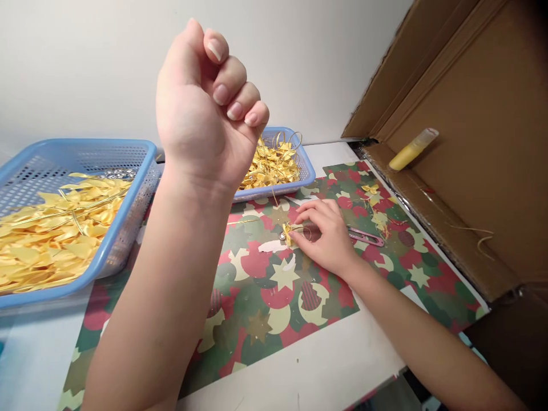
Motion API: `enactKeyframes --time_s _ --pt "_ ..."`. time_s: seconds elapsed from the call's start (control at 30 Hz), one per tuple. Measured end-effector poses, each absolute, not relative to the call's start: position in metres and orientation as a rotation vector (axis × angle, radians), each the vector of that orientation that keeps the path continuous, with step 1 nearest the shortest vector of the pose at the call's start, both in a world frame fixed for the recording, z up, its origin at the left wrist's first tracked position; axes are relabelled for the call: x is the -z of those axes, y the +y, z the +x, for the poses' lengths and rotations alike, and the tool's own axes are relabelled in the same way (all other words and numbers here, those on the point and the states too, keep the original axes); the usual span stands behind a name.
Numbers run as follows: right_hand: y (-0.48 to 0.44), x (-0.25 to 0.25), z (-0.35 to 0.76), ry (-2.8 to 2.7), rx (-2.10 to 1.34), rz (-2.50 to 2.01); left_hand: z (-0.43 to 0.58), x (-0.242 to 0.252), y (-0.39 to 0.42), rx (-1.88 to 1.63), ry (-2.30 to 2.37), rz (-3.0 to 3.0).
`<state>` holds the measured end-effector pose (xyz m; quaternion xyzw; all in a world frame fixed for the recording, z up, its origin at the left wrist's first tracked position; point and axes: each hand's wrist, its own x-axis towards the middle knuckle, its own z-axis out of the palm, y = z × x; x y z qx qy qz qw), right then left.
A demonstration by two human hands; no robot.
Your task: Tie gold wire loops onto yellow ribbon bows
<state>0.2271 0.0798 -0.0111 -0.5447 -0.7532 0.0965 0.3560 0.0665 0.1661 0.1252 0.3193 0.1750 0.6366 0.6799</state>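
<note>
My left hand (209, 108) is raised high in front of the wall, palm side toward me. Its fingers curl in toward the palm, and what they may hold is hidden. Lower and to the right, my right hand (323, 234) rests over the patterned sheet (274, 297), pinching a small yellow ribbon bow (289, 234) between thumb and fingers. A small silvery round piece (282, 235) touches the bow's left side. Thin gold cord shows near these fingertips. Just beyond my right hand lies a pink-handled tool (366, 236), partly covered by the hand.
A large blue basket (92, 271) of yellow ribbon pieces stands at left. Behind my left hand is a smaller blue basket (306, 162) of bows and cord. Loose bows (379, 220) lie at right, below a yellow tube (413, 149) on the cardboard (466, 131).
</note>
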Motion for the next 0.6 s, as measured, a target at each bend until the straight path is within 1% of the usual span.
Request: enactKeyframes --time_s 0.27,0.4,0.6 --pt "0.084 0.013 0.222 -1.933 -0.360 -1.512 0.070 -0.131 0.155 -1.415 0.408 0.714" --pt "0.080 0.013 0.227 -1.940 -0.308 -1.454 0.066 -0.128 0.162 -1.452 0.405 0.698" --pt "0.075 0.012 0.232 -2.095 -0.146 -1.414 0.058 -0.125 0.172 -1.526 0.462 0.745"
